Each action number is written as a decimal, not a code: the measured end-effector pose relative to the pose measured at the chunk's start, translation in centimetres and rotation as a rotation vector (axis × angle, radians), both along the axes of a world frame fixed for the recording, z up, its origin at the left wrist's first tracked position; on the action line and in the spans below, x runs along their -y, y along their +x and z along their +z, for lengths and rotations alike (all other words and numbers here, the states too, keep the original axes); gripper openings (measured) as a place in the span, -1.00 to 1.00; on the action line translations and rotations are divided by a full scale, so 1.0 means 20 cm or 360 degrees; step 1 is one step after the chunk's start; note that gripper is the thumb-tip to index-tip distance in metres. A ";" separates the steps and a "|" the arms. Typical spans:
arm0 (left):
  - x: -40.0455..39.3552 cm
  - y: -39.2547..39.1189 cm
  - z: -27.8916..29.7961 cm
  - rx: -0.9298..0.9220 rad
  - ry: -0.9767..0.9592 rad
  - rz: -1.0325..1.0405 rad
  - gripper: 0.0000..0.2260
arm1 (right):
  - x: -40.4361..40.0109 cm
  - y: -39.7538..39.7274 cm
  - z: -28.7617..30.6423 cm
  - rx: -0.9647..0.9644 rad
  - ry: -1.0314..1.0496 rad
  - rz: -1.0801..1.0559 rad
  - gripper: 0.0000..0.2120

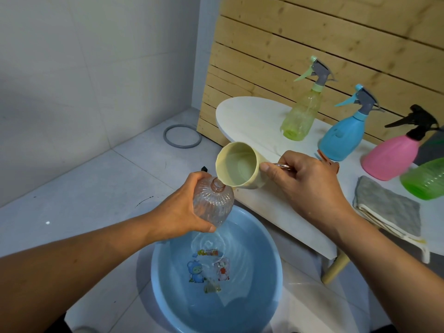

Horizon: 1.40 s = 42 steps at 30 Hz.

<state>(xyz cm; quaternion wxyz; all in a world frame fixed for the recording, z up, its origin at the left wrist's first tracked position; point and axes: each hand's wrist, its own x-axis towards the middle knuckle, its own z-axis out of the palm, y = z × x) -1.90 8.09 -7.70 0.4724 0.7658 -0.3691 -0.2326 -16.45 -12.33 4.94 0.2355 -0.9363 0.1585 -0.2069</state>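
Observation:
My left hand grips a clear ribbed bottle with no cap, held over a blue basin of water. My right hand holds a cream cup by its handle. The cup is tilted with its rim touching the bottle's open neck. Water ripples in the basin below the bottle.
A white low table stands at the right with a yellow-green spray bottle, a blue one, a pink one and a green bottle. A grey folded cloth lies on it. A grey ring lies on the floor.

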 end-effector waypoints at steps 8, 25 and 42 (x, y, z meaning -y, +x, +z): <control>0.00 -0.01 0.00 0.0008 0.0016 -0.0008 0.00 | -0.01 0.00 0.01 -0.0009 -0.0019 0.0006 -0.62; 0.00 -0.02 0.01 -0.0002 0.0036 -0.0018 0.04 | -0.01 0.00 0.01 -0.0010 -0.0108 0.0005 -0.61; 0.00 -0.03 0.01 -0.0040 0.0029 -0.0019 -0.03 | 0.00 -0.01 0.00 0.0012 -0.0108 0.0026 -0.63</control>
